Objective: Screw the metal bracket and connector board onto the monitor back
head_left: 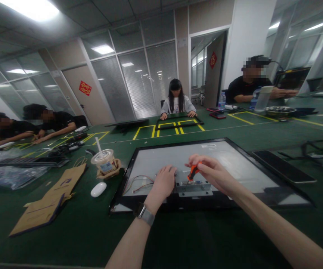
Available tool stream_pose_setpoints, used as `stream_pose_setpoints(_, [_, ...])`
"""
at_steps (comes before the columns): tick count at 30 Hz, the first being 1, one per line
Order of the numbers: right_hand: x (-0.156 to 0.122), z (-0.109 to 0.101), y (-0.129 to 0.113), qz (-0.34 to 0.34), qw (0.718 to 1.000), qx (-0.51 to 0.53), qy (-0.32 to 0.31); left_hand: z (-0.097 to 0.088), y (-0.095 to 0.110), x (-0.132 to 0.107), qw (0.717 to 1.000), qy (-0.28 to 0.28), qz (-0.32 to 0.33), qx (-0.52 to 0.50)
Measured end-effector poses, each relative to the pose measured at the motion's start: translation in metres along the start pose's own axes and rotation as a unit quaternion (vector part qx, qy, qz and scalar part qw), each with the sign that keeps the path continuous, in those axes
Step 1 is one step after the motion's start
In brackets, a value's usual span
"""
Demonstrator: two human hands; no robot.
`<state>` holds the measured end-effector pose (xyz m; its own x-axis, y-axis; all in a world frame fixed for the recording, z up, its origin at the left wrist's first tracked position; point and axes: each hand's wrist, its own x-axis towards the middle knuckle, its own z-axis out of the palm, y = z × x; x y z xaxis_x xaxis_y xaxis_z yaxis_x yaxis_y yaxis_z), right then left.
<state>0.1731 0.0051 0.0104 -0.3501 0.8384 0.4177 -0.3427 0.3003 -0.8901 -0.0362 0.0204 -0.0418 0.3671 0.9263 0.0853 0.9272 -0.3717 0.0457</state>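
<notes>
A flat display panel (150,158) with a black frame lies back side up on the green table in front of me. Near its close edge sits a grey metal bracket (196,190). My right hand (210,168) is closed around an orange and black screwdriver (192,171), tilted with its tip down at the bracket. Beside the bracket's left end, my left hand (164,182) lies on the panel with fingers stretched forward; its fingertips are partly hidden. Thin coloured wires (140,181) run over the panel to the left of that hand.
Left of the panel are a drink cup (105,162) with a straw, a white mouse (98,189) and a brown paper bag (49,198). To the right lies a dark phone-like slab (283,166). Across the table a person rests both hands by a black frame (178,127).
</notes>
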Motion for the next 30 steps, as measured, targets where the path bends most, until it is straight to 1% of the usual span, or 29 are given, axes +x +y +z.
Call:
stream_pose_setpoints(2, [0.0001, -0.0004, -0.0001, -0.004, 1.000, -0.006, 0.001, -0.0018, 0.0011, -0.0006, 1.000, 0.001, 0.000, 0.000])
stream_pose_setpoints(6, [0.0000, -0.0029, 0.0008, 0.031, 1.000, -0.002, -0.002, -0.0024, 0.0018, -0.0005, 1.000, 0.002, 0.001, 0.006])
stream_pose_setpoints(8, [-0.0001, -0.0035, 0.0012, 0.038, 0.999, 0.013, -0.004, -0.0008, 0.0011, 0.0002, 1.000, 0.007, 0.005, 0.007])
stream_pose_setpoints(12, [0.0010, -0.0021, 0.0018, 0.023, 0.999, 0.027, 0.010, 0.0029, -0.0009, 0.0016, 1.000, 0.011, 0.008, 0.008])
stream_pose_setpoints(15, [0.0024, -0.0026, 0.0025, -0.009, 0.999, -0.001, 0.035, 0.0033, -0.0008, 0.0020, 1.000, 0.010, 0.004, 0.006])
stream_pose_setpoints(18, [0.0031, -0.0061, 0.0030, -0.012, 0.998, -0.034, 0.045, 0.0014, 0.0005, 0.0019, 1.000, 0.005, 0.003, 0.006])
stream_pose_setpoints(22, [0.0030, -0.0096, 0.0039, 0.006, 0.999, -0.030, 0.044, 0.0001, 0.0008, 0.0015, 1.000, -0.004, -0.005, 0.009])
stream_pose_setpoints(26, [0.0031, -0.0087, 0.0051, -0.001, 0.999, -0.007, 0.042, 0.0026, -0.0012, 0.0016, 1.000, 0.007, 0.002, 0.006])
stream_pose_setpoints(30, [0.0027, -0.0088, 0.0061, -0.001, 1.000, -0.011, 0.025, 0.0020, -0.0013, 0.0012, 1.000, 0.005, 0.001, 0.005])
